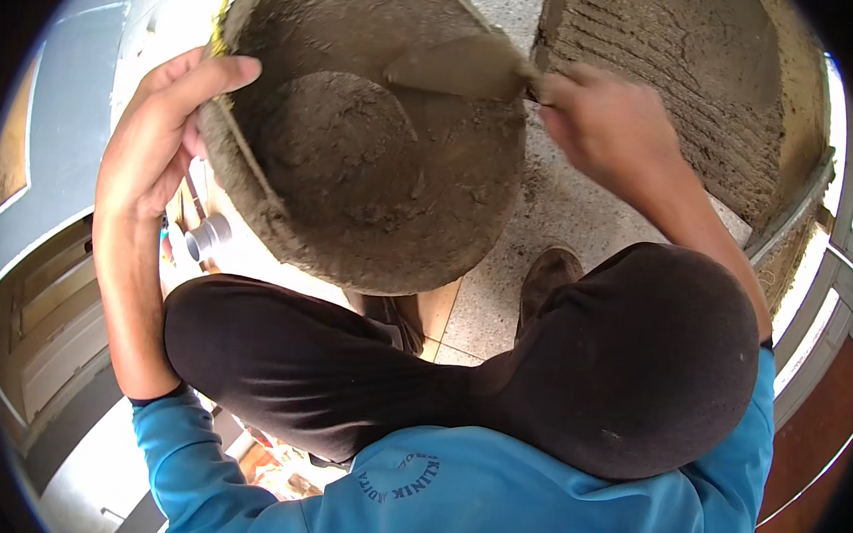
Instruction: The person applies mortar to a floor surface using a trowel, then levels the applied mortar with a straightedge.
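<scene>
A round bucket coated in wet grey mortar is tilted so that its mouth faces me. Mortar clings to its bottom and walls. My left hand grips the bucket's left rim, thumb over the edge and fingers outside. In my right hand, slightly blurred, is a trowel, held by its handle at the bucket's right rim. Its mortar-covered blade points left into the bucket. A yellow cord is tied at the upper left of the rim.
To the right lies a slab area spread with ridged mortar, bordered by a raised edge. Speckled tiles cover the floor near my shoe. A grey pipe piece lies left of the bucket.
</scene>
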Tool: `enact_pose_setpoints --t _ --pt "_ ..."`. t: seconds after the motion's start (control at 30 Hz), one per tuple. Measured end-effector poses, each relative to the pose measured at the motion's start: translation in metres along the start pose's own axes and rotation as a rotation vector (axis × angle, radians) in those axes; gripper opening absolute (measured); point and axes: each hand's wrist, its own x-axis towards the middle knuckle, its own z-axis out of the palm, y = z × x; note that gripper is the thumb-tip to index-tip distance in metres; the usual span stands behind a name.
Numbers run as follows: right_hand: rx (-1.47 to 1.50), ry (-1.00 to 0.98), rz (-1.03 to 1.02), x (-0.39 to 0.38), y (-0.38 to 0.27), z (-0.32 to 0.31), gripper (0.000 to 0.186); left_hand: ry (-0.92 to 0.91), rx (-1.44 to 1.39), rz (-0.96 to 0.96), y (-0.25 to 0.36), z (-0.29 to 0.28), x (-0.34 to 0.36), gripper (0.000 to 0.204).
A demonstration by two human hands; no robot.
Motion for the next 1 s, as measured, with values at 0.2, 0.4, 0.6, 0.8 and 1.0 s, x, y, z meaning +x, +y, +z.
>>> enact_pose_setpoints --t 0.2,0.4,0.6,0.8,1.0 --pt "-0.217 -0.074 -0.185 0.064 -0.081 0.028 0.019 -0.091 0.001 0.121 0.006 0.016 -0.02 0.028" --pt "-0.316 -0.304 -0.426 0.072 -0.11 0.052 0.012 -0.158 0.18 0.193 0.002 0.017 -0.026 0.026" --pt "0.239 -0.237 -0.451 0.066 -0.075 0.064 0.021 -0.066 0.249 0.115 0.01 0.027 -0.036 0.03" --pt "0.65 -0.762 -0.023 0.059 -0.054 0.045 0.03 -0.028 0.156 0.038 0.022 0.026 -0.033 0.013" --pt "1.07 -0.576 0.161 0.014 -0.006 -0.013 0.028 -0.073 0.012 0.064 0.001 -0.004 -0.025 0.01"
